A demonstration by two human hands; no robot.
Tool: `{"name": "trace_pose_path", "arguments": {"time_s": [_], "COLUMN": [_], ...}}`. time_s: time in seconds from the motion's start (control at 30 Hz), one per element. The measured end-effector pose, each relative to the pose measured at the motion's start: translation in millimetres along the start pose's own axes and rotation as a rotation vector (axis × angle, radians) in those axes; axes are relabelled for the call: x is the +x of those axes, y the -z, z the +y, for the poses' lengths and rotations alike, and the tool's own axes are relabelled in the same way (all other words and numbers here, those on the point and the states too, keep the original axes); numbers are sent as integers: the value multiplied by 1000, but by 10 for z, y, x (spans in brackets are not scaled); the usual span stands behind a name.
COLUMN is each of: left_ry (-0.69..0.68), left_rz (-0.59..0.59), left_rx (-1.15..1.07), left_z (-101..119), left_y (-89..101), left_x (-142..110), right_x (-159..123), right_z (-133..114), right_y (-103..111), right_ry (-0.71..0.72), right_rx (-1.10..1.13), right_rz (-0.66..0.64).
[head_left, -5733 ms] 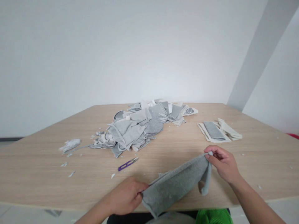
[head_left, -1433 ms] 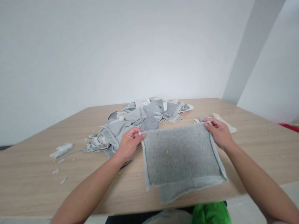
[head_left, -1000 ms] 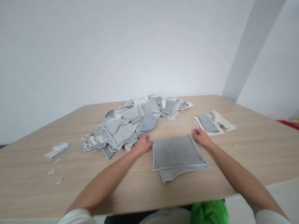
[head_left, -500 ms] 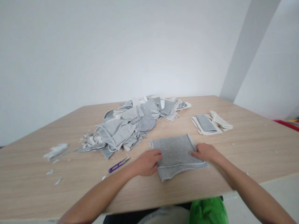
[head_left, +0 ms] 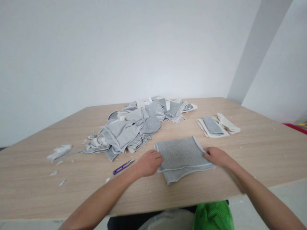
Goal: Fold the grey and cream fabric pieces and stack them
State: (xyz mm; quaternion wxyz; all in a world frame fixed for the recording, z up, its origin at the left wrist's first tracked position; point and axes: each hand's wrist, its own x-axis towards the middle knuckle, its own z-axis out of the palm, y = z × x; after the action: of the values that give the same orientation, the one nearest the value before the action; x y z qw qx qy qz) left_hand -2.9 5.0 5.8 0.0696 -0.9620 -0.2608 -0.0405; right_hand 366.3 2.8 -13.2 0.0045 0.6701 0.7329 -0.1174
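Note:
A grey knit fabric piece (head_left: 181, 155) with pale edges lies folded over on the table in front of me, its under layer showing along the near side. My left hand (head_left: 150, 163) is closed on its left edge, fingers curled and partly hidden. At the opposite edge, my right hand (head_left: 216, 156) pinches the cloth between thumb and fingers. Purple thread snips (head_left: 123, 166) lie on the table just left of my left hand, blades pointing toward the far right.
A loose heap of grey and white fabric pieces (head_left: 124, 131) spreads across the table's back left. Folded cream and grey cloths (head_left: 212, 125) rest at the right. White scraps (head_left: 59, 151) are scattered at the left. Something green (head_left: 213, 215) shows below the table's front edge.
Both hands have closed on the side edges of the grey fabric; the left has drawn back to its left edge, the right has shifted slightly outward. The view has moved slightly.

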Motion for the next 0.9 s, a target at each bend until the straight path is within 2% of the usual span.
{"name": "trace_pose_path", "arguments": {"time_s": [0.13,0.27,0.37,0.5,0.6,0.73,0.9], "left_ry": [23,2,35,57,39,-20,-125], "left_rz": [32,32,69,146,181,146,34], "left_rx": [-36,1,34,35,8,-12,-30], "left_z": [92,117,76,63,135,305,461], "left_y": [60,-35,-82,-11,49,33,-9], "left_x": [-33,-43,-44,-35,-9,26,18], "right_x": [40,60,62,83,107,101,12], "right_z": [74,147,191,232,276,372,453], "right_y": [-13,-101,-156,-146,-113,-137,-227], "right_ry": [2,-12,-6,-60,-108,-121,-66], "right_rx": [71,131,175,230,263,249,246], "right_rz": [53,100,131,195,249,245,122]}}
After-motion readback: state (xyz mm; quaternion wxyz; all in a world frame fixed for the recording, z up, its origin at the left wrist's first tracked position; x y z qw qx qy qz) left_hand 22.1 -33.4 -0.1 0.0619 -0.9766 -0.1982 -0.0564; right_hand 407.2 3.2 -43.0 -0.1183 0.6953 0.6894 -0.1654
